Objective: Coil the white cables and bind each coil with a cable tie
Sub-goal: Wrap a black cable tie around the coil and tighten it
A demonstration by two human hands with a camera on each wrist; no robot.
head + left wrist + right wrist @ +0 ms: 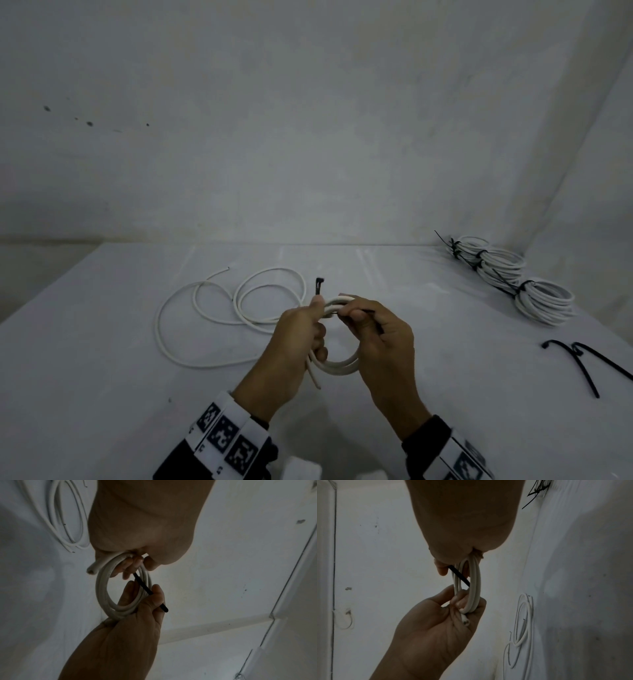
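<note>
Above the near middle of the worktop (102,342), both hands hold a small white coil (342,366): the left hand (298,339) curls round its left side, the right hand (380,335) pinches a black cable tie (319,285) across its far arc. If either grip slackens, the loops could spring apart before the tie locks.

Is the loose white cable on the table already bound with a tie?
No. In the head view the loose white cable sprawls in open loops on the table with no tie around it.
</note>
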